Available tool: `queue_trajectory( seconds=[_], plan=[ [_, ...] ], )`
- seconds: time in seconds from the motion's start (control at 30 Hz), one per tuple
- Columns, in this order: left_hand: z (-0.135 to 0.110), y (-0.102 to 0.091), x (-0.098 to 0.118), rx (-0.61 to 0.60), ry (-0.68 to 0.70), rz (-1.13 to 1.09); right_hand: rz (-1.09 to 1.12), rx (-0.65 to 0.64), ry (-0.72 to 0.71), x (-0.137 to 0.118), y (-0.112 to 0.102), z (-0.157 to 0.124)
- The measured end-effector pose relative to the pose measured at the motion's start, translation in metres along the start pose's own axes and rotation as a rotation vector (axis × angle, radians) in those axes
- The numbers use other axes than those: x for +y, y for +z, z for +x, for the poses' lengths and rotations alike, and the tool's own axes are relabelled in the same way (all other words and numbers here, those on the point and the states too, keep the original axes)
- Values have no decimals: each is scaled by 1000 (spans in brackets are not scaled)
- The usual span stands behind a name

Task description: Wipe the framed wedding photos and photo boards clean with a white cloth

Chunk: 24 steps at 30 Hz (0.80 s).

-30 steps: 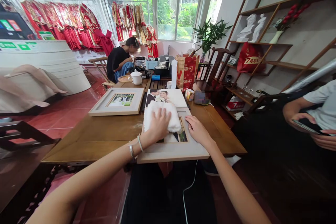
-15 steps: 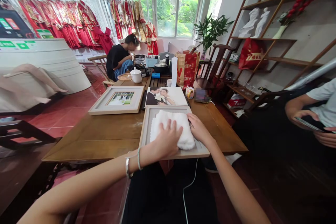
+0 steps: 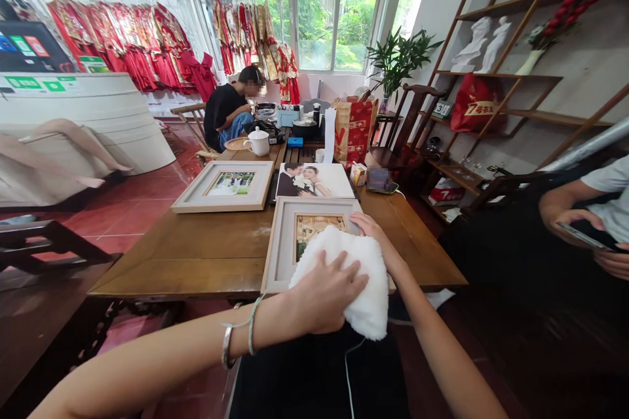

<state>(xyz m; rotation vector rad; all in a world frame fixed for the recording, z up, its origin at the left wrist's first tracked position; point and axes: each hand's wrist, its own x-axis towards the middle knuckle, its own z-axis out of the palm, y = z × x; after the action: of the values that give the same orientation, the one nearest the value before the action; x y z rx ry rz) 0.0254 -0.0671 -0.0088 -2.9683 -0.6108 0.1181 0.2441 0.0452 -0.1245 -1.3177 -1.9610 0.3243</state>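
A light wooden picture frame [image 3: 269, 255] with a pale grey mat lies at the table's near edge, partly over my lap. Its picture [image 3: 305, 230] shows at the upper left; the rest is covered by a fluffy white cloth [image 3: 371, 301]. My left hand [image 3: 329, 288] has hold of the cloth from above, fingers spread over it, thumb hidden. The cloth slopes down past the frame's near edge. My right hand [image 3: 376, 236] grips the frame's right side, its fingers over the upper right corner and partly hidden behind the cloth.
A second framed picture [image 3: 230, 186] lies on the wooden table [image 3: 206, 255] at left. Behind my frame are a large couple photo [image 3: 319, 180], a white lidded cup [image 3: 257, 142] and a paper bag [image 3: 351, 134]. One person [image 3: 226, 105] sits behind; another holds a phone [image 3: 584, 236] at right.
My left hand has drawn the cloth toward me and to the right, over the frame's near edge. The picture under it now shows in part. My right hand keeps its hold.
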Motion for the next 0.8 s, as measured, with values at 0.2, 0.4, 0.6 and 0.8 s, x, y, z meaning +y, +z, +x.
queue_trajectory(
  seconds=[0.2, 0.4, 0.6, 0.8],
  plan=[
    [15, 9, 0, -81, -299, 75, 55, 57, -19, -17, -1, -11],
    [43, 29, -54, -17, -487, 164, 6, 66, 3, -33, -4, -9],
    [61, 33, -134, 64, -177, 203, -1, 87, 10, -35, -4, -7],
    [71, 28, -148, 48, -33, 124, 5, 100, 6, -36, -5, -8]
  ],
)
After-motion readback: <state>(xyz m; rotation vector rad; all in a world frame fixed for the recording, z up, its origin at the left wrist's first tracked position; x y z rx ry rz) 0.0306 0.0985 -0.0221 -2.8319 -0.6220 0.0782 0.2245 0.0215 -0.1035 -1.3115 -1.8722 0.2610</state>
